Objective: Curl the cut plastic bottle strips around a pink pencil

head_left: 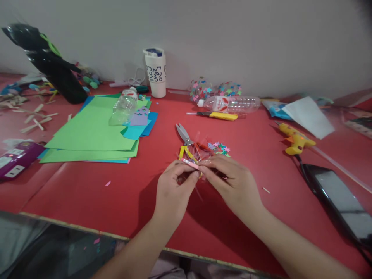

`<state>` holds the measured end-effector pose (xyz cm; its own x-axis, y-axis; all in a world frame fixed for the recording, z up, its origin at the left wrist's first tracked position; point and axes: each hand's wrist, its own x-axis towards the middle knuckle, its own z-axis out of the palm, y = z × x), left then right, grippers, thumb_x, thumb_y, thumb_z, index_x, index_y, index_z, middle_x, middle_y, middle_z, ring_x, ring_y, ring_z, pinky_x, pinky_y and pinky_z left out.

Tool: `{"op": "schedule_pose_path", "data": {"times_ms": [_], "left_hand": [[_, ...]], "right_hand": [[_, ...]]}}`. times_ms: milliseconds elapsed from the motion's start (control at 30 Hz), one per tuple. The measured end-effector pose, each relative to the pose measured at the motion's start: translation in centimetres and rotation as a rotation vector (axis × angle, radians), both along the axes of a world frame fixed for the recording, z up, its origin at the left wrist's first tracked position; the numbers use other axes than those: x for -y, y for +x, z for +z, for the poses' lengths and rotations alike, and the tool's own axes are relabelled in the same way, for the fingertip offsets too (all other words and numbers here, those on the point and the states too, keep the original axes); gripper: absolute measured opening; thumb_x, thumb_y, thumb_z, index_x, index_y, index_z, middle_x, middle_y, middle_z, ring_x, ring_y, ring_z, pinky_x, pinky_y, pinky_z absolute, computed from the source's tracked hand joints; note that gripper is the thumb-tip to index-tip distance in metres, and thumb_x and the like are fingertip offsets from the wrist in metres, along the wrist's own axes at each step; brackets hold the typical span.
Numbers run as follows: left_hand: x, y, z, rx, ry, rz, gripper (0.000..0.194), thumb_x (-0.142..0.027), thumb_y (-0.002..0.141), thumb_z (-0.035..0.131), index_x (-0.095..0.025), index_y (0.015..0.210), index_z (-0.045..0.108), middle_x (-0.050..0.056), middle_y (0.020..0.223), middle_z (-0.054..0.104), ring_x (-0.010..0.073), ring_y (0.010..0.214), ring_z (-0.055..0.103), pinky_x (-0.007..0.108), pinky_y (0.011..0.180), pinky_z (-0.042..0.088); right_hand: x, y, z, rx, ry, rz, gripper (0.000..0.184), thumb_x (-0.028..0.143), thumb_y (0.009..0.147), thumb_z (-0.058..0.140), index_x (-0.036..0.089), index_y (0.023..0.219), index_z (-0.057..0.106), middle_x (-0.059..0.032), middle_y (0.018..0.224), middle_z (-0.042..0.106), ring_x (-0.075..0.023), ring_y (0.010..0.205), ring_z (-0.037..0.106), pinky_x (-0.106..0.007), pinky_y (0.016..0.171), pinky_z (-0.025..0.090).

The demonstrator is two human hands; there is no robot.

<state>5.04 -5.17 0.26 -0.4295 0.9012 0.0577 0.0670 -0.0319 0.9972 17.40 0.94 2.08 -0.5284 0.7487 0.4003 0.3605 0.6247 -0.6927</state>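
Observation:
My left hand (pixel 173 186) and my right hand (pixel 232 182) meet over the red table (pixel 116 186). Both pinch a small clear plastic piece (pixel 200 153) with a pink paper strip (pixel 190 163) across it. Their fingers are closed round it. Just beyond the hands lie scissors (pixel 186 141) with yellow handles. A little heap of coloured paper stars (pixel 219 148) lies to the right of the scissors.
Green and blue paper sheets (pixel 93 133) with a clear bottle (pixel 124 107) lie left. A white tumbler (pixel 156 73), a second bottle (pixel 231 104), a yellow cutter (pixel 216 115), a yellow glue gun (pixel 295 140) and a black phone (pixel 338 199) stand around.

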Motion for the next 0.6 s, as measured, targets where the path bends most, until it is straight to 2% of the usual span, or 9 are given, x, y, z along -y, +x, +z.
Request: {"op": "schedule_pose_path", "data": {"times_ms": [100, 267, 433, 600], "left_hand": [[0.01, 0.02, 0.00, 0.008, 0.004, -0.002, 0.008, -0.017, 0.074, 0.060, -0.019, 0.073, 0.068, 0.000, 0.079, 0.061, 0.0137, 0.078, 0.058, 0.024, 0.070, 0.046], [-0.02, -0.05, 0.00, 0.005, 0.020, -0.005, 0.008, -0.016, 0.074, 0.060, -0.019, 0.073, 0.067, 0.000, 0.078, 0.061, 0.0135, 0.078, 0.058, 0.024, 0.070, 0.046], [-0.07, -0.07, 0.05, 0.001, 0.020, 0.003, 0.007, -0.016, 0.074, 0.061, -0.019, 0.071, 0.066, -0.001, 0.077, 0.060, 0.0125, 0.076, 0.057, 0.023, 0.069, 0.045], [-0.03, -0.06, 0.19, -0.017, 0.035, -0.010, 0.008, -0.015, 0.074, 0.060, -0.018, 0.071, 0.066, 0.000, 0.078, 0.061, 0.0115, 0.074, 0.057, 0.022, 0.068, 0.045]], "right_hand": [[0.06, -0.09, 0.10, -0.004, -0.023, -0.008, 0.011, 0.017, 0.084, 0.056, 0.017, 0.076, 0.064, 0.0002, 0.069, 0.061, -0.0120, 0.067, 0.056, -0.023, 0.061, 0.042], [0.12, -0.23, 0.10, -0.035, -0.226, -0.033, 0.007, 0.022, 0.084, 0.057, 0.020, 0.085, 0.063, 0.0017, 0.073, 0.063, -0.0108, 0.062, 0.057, -0.022, 0.056, 0.044], [-0.03, -0.17, 0.21, -0.017, -0.222, -0.021, 0.009, 0.022, 0.083, 0.057, 0.020, 0.077, 0.064, 0.0011, 0.072, 0.063, -0.0120, 0.066, 0.057, -0.023, 0.059, 0.042], [-0.32, -0.11, 0.35, -0.124, -0.521, 0.029, 0.007, 0.026, 0.080, 0.060, 0.020, 0.076, 0.062, 0.0031, 0.066, 0.059, -0.0090, 0.057, 0.052, -0.020, 0.050, 0.039]]}}
